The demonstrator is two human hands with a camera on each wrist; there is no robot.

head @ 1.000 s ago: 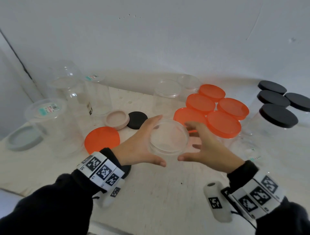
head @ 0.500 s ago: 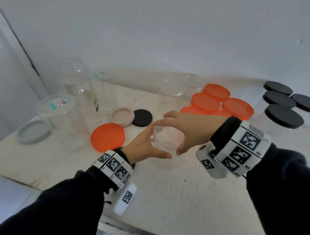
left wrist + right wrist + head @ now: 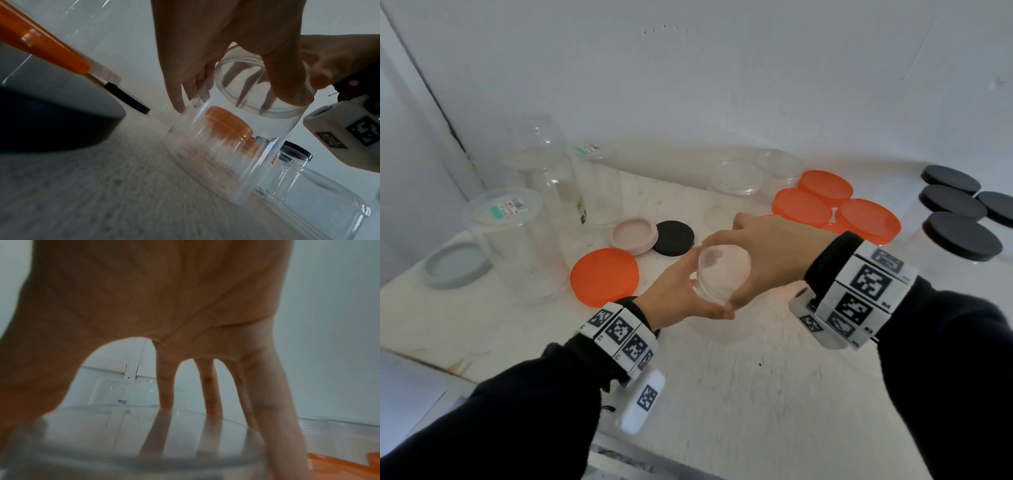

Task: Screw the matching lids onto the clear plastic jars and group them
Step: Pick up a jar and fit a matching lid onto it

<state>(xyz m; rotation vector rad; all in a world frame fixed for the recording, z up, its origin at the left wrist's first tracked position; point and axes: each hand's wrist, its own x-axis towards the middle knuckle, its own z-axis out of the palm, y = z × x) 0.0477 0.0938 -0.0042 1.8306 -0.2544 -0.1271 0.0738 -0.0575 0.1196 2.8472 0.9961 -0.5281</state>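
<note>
right hand (image 3: 767,253) turned further on clear lid (image 3: 722,274)

— What's on the white desk (image 3: 739,394)?
— Clear jars (image 3: 517,246) at the left, a loose orange lid (image 3: 604,277), a pink lid (image 3: 633,235) touching a black lid (image 3: 674,238).
— And right?
— Orange-lidded jars (image 3: 869,217), black-lidded jars (image 3: 962,236).

A bare, plain room, more a makeshift sorting spot than a kitchen: a scuffed white table (image 3: 722,394) pushed against a blank white wall (image 3: 722,85), with clear plastic jars (image 3: 517,240) at far left, loose orange lids (image 3: 604,275), black-lidded jars (image 3: 962,236) at far right.
</note>
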